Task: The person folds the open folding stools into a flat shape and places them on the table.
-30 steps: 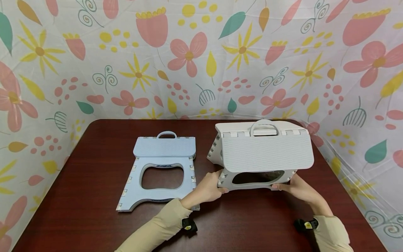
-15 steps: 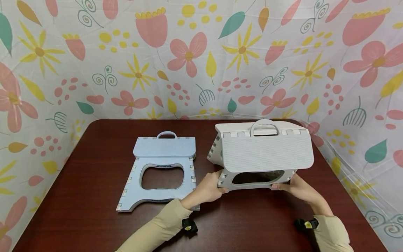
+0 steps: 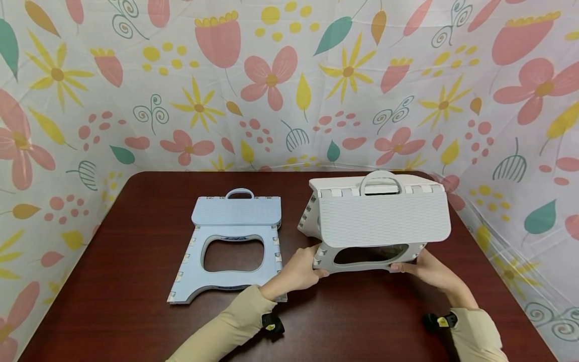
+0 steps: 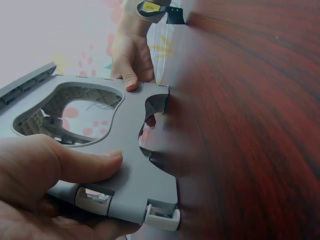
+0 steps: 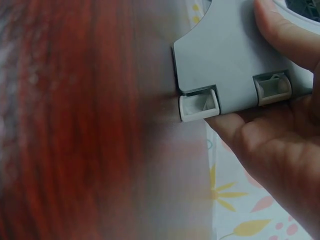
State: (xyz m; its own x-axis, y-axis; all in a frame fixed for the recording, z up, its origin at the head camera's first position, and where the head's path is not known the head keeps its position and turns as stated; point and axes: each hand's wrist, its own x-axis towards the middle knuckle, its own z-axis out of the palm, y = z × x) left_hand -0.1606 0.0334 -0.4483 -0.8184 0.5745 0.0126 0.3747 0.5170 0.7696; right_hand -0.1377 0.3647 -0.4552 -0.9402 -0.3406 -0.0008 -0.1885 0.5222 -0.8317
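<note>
1. Left of the middle of the worktop [image 3: 135,281], a blue folding stool [image 3: 237,221] lies folded flat, its carrying loop towards the far edge and its feet towards the near edge. Neither hand holds it; the left forearm crosses in front of its near right corner.
2. The left hand [image 3: 296,271] grips the lower left side of a white stool [image 3: 384,218]. Its left thumb [image 4: 95,167] lies on the near face of the leg frame [image 4: 130,135], and fingers curl behind the edge; the gap between thumb and fingers is only the frame's thickness.
3. The white stool is on the right part of the worktop, reaching across the far right corner as seen from the head. It stands half folded like a tent, the near seat flap sloping down towards the person and a second leg frame set back on the left. Its long axis runs left to right, roughly along the far edge, so its body rises beyond and above both hands. Whether its feet bear fully on the worktop is hard to tell.
4. The right hand [image 3: 429,274] holds the lower right side, near the right edge, its right thumb [image 5: 277,22] on the near face and fingers behind. Neither hand is nearer: both touch the stool, at opposite ends of that axis.
</note>
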